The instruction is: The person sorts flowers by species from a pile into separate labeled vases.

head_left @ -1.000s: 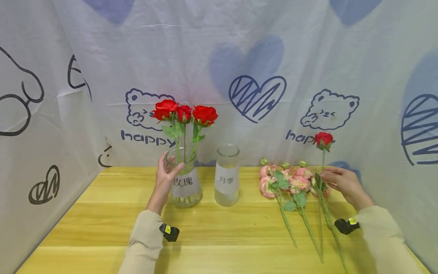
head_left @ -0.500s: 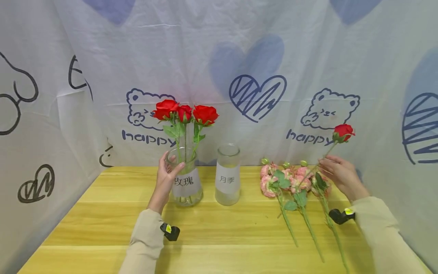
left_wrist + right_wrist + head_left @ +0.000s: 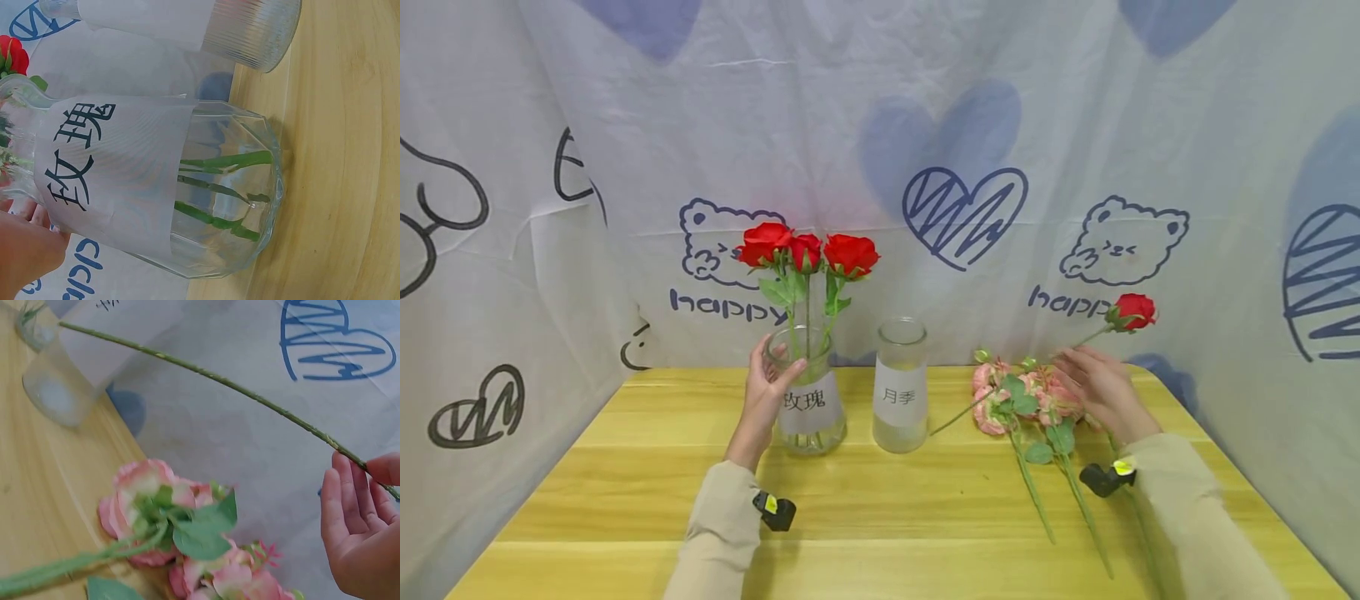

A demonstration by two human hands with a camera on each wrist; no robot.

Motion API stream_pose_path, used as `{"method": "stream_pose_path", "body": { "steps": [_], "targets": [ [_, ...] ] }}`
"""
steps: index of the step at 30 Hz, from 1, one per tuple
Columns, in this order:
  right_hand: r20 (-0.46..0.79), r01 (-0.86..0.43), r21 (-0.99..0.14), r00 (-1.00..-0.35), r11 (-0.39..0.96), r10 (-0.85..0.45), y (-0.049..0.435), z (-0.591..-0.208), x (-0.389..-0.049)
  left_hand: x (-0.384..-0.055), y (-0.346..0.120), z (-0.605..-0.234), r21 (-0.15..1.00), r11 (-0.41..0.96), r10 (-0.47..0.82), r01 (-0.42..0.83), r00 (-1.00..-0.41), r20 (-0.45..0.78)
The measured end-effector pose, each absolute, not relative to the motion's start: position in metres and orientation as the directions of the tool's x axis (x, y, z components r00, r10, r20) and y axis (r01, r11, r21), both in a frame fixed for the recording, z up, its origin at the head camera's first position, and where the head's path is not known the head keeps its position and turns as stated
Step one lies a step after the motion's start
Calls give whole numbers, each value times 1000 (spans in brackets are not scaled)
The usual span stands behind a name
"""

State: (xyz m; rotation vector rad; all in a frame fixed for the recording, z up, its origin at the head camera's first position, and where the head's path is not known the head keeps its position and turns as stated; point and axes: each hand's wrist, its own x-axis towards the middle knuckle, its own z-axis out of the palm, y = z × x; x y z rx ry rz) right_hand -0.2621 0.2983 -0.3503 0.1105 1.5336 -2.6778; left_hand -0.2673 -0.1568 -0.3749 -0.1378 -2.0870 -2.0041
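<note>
My left hand [image 3: 760, 404] grips the neck of a clear glass vase [image 3: 829, 437], its thumb across the front near the rim. Three red roses [image 3: 850, 254] stand in this vase, and their cut stem ends show through the glass in the left wrist view. A white paper label [image 3: 112, 169] with black characters is on its front. Between thumb and fingertips, my right hand [image 3: 1108, 396] pinches the stem [image 3: 219, 378] of a single red rose [image 3: 1135, 312]. The rose lies aslant above the pink flowers [image 3: 994, 412], its bloom to the right and its bare stem end pointing left.
A second, narrower glass vase [image 3: 898, 437] with a white label [image 3: 898, 396] stands right of the first, holding no flowers. Several pink flowers lie at the table's right, stems towards the front. A printed cloth [image 3: 962, 125] hangs right behind the wooden table [image 3: 865, 517].
The right hand has lifted the red rose off the pink flowers and moved left, tipping it from upright to nearly level, stem end swinging towards the second vase. The left hand stays at the vase.
</note>
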Motion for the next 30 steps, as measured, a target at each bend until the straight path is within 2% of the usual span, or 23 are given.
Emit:
{"method": "stream_pose_path", "body": {
  "steps": [7, 15, 23, 30],
  "targets": [
    [-107, 118, -809, -993, -575, -53, 285, -342, -264, -267, -157, -376, 970, 54, -101, 236, -965, 240],
    [-62, 92, -673, -996, -734, -68, 273, -331, -271, -268, -156, -372, 970, 49, -90, 240, -966, 243],
    [-89, 41, -662, -996, -748, 25, 246, -303, -281, -269, -156, -370, 968, 54, -90, 245, -964, 249],
    [-183, 93, -614, -983, -784, 26, 219, -284, -292, -266, -156, -373, 970, 62, -94, 237, -966, 242]
  ]
}}
